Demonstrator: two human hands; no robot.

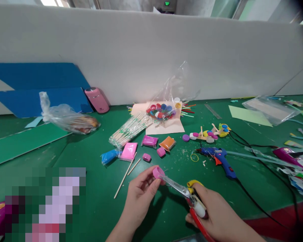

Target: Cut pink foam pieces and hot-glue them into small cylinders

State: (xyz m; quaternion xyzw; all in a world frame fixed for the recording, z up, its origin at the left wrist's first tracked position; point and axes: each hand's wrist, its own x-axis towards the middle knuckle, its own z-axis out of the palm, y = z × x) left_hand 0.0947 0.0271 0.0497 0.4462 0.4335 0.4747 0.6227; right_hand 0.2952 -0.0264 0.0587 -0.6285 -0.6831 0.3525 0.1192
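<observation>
Table [98, 191] lies open left of the long stick [125, 175]; rightward, a glue gun [221, 157] obstructs.

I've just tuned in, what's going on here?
The left hand holds a pink cap above the green table. The right hand grips a metal tool with yellow and red handles, its tip at the cap's rim. Two smaller-looking pink pieces lie beyond, near wrapped packets, and a blue glue gun lies to the right.
</observation>
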